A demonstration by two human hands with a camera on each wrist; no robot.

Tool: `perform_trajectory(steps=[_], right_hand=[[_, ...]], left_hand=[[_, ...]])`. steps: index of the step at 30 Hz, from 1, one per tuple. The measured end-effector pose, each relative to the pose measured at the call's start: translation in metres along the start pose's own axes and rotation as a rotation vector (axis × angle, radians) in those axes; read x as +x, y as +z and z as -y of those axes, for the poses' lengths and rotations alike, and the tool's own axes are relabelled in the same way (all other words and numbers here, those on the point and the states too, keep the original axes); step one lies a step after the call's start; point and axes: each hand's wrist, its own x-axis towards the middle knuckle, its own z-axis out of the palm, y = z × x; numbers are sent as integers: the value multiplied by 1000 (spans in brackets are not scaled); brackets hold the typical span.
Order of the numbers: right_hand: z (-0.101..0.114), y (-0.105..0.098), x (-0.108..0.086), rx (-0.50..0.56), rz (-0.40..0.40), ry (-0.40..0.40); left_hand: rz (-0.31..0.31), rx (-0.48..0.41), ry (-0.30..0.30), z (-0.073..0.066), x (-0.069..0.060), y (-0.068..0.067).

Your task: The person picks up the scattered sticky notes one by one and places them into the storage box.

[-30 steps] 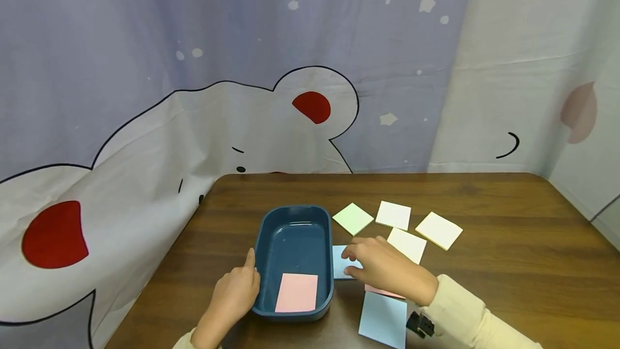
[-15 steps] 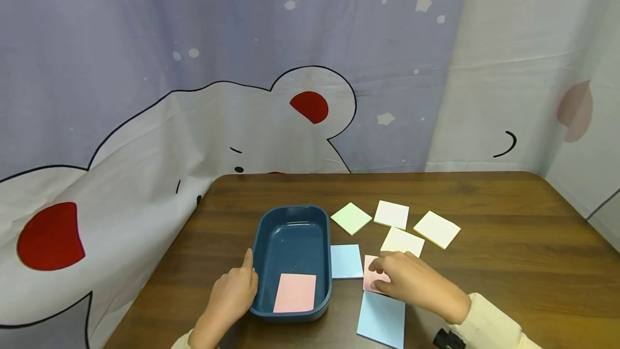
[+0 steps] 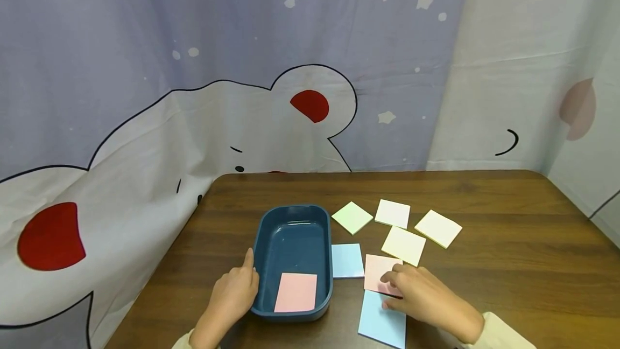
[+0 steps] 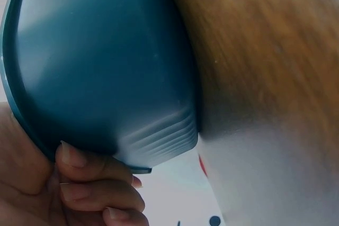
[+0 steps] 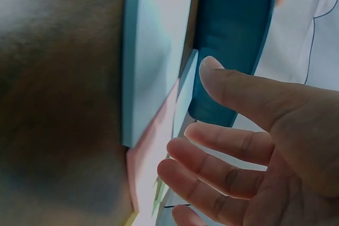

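My left hand [image 3: 233,291] grips the left rim of a dark blue container [image 3: 293,238], index finger along its side; in the left wrist view its other fingers curl against the container's wall [image 4: 106,67]. A pink pad [image 3: 296,292] lies in the container's near end. My right hand [image 3: 417,294], fingers apart and slightly bent, hovers over the seam between another pink pad [image 3: 378,271] and a large light blue pad [image 3: 380,322]. Nothing is held in it in the right wrist view, where the light blue pad [image 5: 159,41] lies beside the hand [image 5: 254,152].
A smaller blue pad [image 3: 347,260] touches or nearly touches the container's right side. Behind lie a green pad [image 3: 352,217], a white pad [image 3: 393,213] and two pale yellow ones [image 3: 404,245], [image 3: 438,228]. A patterned curtain [image 3: 242,26] hangs behind the wooden table [image 3: 508,241].
My right hand has moved right and nearer the body, from over the smaller blue pad, across the pink pad, to the large blue pad's edge. The left hand stays put.
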Motion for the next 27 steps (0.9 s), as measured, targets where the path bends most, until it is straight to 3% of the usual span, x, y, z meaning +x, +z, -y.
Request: perform_trajectory(steps=[7,15,27], right_hand=[[-3,6,-9,-10,22,26],[-3,8,-15,51,52,70],[-4,16,-19,54,-13,69]], left_hand=[[-8,3,6,-1,0,0],[-2,2,-4,-1,0,-1],[-5,9,-4,-1,0,0]])
